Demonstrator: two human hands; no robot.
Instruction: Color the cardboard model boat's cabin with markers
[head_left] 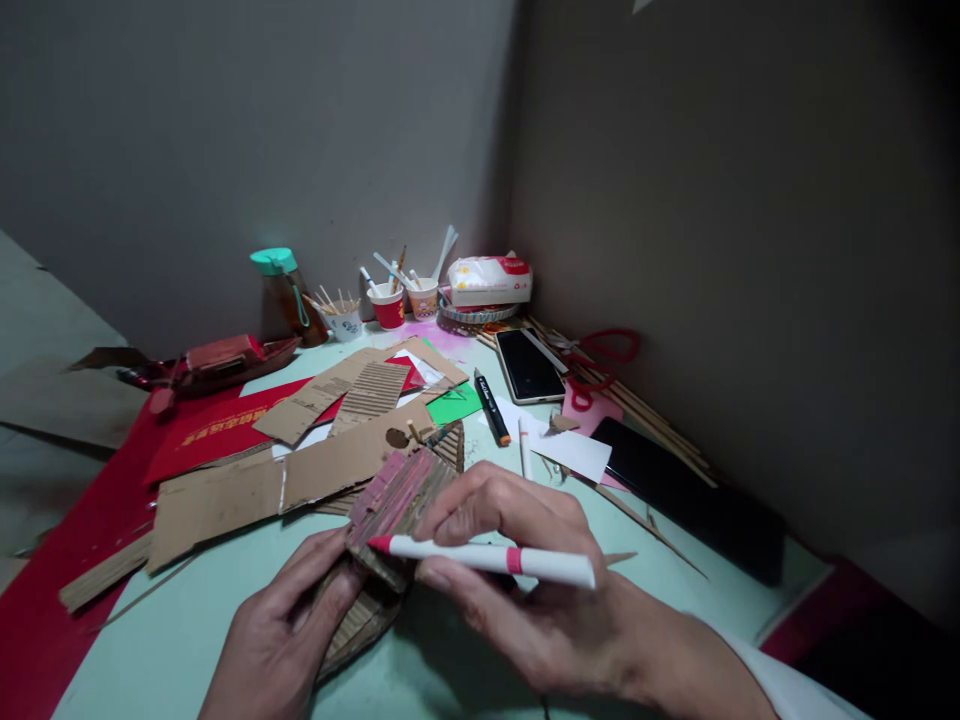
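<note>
1. Right hand [517,570] pinches a white marker [487,557], fingers closed round its barrel; red tip points left, toward the left hand.
2. Marker tip sits against the near edge of a corrugated card piece [394,505], its top face coloured pink-red.
3. Left hand [289,625] cups the card piece from below and left, fingers curled on its underside, thumb by the edge; closed on it.
4. Card piece is tilted, raised slightly off the worktop [187,640], between both hands.
5. Just beyond the left hand: a long flat cardboard strip [247,495], more cardboard sheets [352,390] past it.
6. Beyond the right hand: a black marker [491,408], a white pen [523,447], white paper [574,450].
7. Further out from the right hand: a phone [529,365], red scissors [607,350], a dark slab [690,495] to its right.
8. Far from both hands, by the wall: cups [390,305] with sticks, a bottle [285,290], a tissue pack [489,280].
</note>
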